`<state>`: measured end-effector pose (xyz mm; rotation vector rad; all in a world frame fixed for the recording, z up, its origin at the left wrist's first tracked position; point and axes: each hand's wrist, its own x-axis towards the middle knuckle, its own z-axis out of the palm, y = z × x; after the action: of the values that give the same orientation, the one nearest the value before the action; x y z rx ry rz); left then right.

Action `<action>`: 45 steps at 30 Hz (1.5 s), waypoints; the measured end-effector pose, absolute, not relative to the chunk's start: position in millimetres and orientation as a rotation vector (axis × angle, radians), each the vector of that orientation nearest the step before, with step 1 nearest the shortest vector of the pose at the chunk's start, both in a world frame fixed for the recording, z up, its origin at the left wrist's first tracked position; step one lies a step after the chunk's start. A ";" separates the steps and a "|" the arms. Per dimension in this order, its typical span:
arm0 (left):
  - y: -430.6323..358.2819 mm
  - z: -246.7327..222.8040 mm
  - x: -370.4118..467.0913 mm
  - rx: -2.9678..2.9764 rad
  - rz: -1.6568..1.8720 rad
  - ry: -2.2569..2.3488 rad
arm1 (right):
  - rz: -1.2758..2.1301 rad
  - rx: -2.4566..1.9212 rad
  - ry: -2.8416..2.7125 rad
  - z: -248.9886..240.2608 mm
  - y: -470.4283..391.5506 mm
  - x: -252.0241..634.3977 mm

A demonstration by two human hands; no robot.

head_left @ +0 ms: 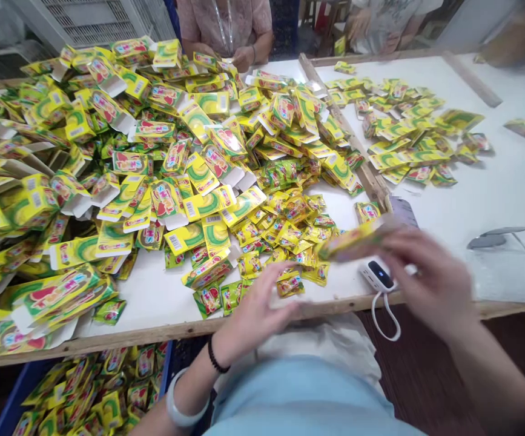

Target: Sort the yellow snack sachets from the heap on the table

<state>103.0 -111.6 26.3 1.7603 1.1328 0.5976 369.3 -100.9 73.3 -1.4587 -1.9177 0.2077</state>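
My right hand [421,272] is closed on the end of a yellow box [355,241], blurred by motion, above the table's front part. My left hand [262,309] hangs over the front edge with fingers apart and nothing in it. Just beyond it lie small yellow packets [292,233] and green packets [208,300]. A big heap of yellow boxes [208,203], several with open white flaps, covers the left and middle of the table.
A wooden divider [348,130] crosses the white table [448,242]; more boxes [412,130] lie beyond it. A white power bank [378,275] with a looped cable sits near the front edge. Below is a blue crate [17,393] of boxes. People sit opposite.
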 end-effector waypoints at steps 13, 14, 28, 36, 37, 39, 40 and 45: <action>-109.8 2.1 54.1 2.245 0.075 1.544 | 0.399 -1.866 -2.317 -18.6 -106.7 277.0; -108.9 2.2 55.0 2.223 0.104 1.519 | 0.517 -1.839 -2.261 -20.4 -105.3 278.2; -106.2 -4.5 122.1 0.943 1.159 1.193 | 1.079 -1.285 -1.007 -6.5 -116.9 254.4; -116.2 3.1 120.8 1.243 1.185 1.267 | 1.171 -1.197 -1.326 -1.6 -111.4 268.6; -114.6 4.9 116.6 1.413 1.178 1.317 | 1.293 -1.145 -1.341 -1.0 -110.4 270.5; -108.0 10.0 102.0 1.802 1.105 1.414 | 1.413 -1.110 -1.358 -0.3 -108.5 274.0; -103.4 12.8 91.1 1.985 1.020 1.463 | 1.404 -1.134 -1.369 0.3 -107.3 276.0; -81.3 22.1 10.7 2.387 0.341 1.665 | 1.111 -1.274 -1.483 5.8 -99.6 289.1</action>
<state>10.7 -81.3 22.1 2.3872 1.6654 0.3406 289.1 -99.6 5.8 -1.2739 -1.4834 1.1107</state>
